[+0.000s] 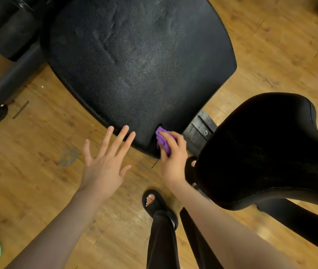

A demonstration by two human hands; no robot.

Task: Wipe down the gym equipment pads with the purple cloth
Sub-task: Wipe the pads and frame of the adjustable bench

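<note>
Right grip (170, 152) clutches the bunched purple cloth (163, 141), pressing it on the near edge of the big black pad (134, 65) — close to the corner by the metal bracket (200, 131). Left grip (105, 162) is released, fingers spread flat, its fingertips (125, 130) at the pad's near rim. A second pad (267, 148) sits to the right, above the wood floor (37, 171) — sandalled feet (154, 200) stand below.

Purple on black, over brown wood.
The cloth (163, 139) is purple, the pebbled pad (134, 65) black, the plank floor (37, 162) honey-brown.
</note>
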